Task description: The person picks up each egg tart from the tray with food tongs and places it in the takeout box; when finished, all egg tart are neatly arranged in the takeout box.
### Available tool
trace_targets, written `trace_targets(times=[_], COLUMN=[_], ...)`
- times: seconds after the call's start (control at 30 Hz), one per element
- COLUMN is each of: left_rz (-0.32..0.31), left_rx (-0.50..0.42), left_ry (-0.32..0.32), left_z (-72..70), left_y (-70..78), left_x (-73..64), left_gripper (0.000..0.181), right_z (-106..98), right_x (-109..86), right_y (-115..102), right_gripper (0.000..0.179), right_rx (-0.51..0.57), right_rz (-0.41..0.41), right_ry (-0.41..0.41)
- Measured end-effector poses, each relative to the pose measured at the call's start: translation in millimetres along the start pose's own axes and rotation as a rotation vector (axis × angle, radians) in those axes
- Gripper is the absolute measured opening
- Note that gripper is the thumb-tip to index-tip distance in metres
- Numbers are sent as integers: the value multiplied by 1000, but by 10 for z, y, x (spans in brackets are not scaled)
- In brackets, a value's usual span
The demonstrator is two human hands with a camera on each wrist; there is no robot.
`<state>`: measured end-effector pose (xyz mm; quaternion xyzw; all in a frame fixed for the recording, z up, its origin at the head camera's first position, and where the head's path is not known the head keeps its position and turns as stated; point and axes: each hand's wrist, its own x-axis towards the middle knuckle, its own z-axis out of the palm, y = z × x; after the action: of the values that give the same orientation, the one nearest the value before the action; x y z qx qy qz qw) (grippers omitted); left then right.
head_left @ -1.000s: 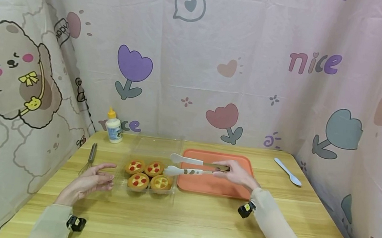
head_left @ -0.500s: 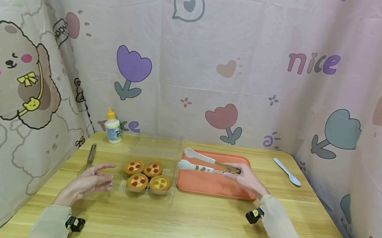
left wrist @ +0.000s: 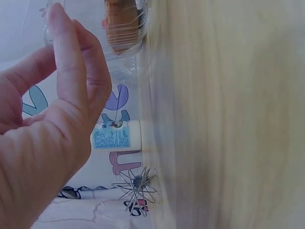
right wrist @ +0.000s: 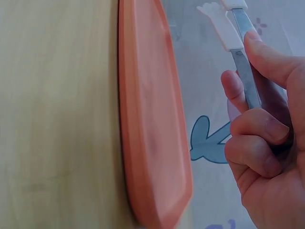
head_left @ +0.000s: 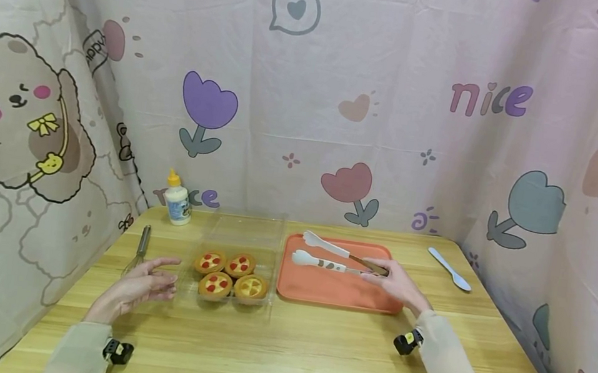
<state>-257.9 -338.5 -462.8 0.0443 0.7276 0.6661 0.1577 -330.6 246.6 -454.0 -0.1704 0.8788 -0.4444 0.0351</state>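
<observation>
My right hand (head_left: 391, 284) grips a pair of tongs (head_left: 320, 263) by the metal handle end, fingers curled round it in the right wrist view. The tongs' white paw-shaped tips are spread apart with nothing between them, over the orange tray (head_left: 319, 290). My left hand (head_left: 141, 285) is beside the clear plastic box (head_left: 248, 230), fingers loosely bent, fingertips right at its left edge. Several small tarts (head_left: 214, 286) sit in the box, most topped with red pieces and one with yellow. In the left wrist view a tart (left wrist: 121, 28) shows behind the plastic.
A whisk (head_left: 143, 242) lies left of the box, partly hidden behind my left hand. Behind it stands a white bottle (head_left: 178, 205) with a yellow nozzle. A pale blue spoon (head_left: 449, 269) lies at the right. A printed curtain surrounds the wooden table (head_left: 276, 360).
My right hand has moved right with the tongs, from above the box's right side to over the tray. The left hand and the tarts have stayed in place.
</observation>
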Motion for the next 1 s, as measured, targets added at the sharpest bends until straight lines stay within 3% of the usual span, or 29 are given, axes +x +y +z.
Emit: trace_targets(times=[0.23,0.57,0.8,1.0], left_rz=[3,7,8,5], left_rx=[-5,-6,-15,-16], left_ry=[0,3,9,13], left_z=[13,19,34,32], left_y=[0,4,7,9], left_x=[-9,-17,-26,-23], left_gripper=[74,73,72,73], right_z=[-45,-163,-295,-407], right_x=[-37,-162,-250,-317], right_y=[147,349,491,578], right_gripper=[59,62,63,64], right_rx=[46,84,190,197], right_rz=[43,23,73,119], right_ry=[70,137,192,255])
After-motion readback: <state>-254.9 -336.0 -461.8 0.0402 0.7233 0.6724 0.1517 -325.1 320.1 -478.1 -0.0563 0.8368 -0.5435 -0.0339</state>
